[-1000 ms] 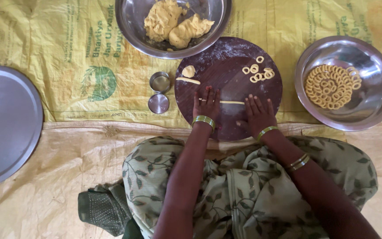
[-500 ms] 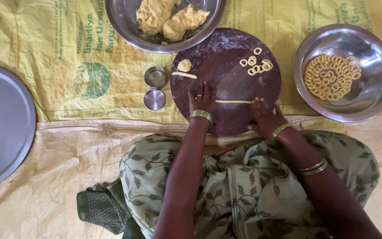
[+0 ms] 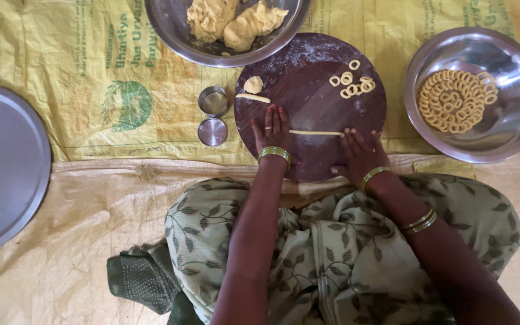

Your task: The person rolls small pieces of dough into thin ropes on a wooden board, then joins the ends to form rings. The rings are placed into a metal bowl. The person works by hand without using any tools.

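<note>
**Rolling a dough strand on the round board**

Pressing flat, your left hand and right hand lie open-palmed on the 2 ends of a thin dough strand, grasping nothing. The strand lies across the dark round board at centre frame. Small dough rings sit at the board's upper right; a steel bowl of rings stands at right.
</note>
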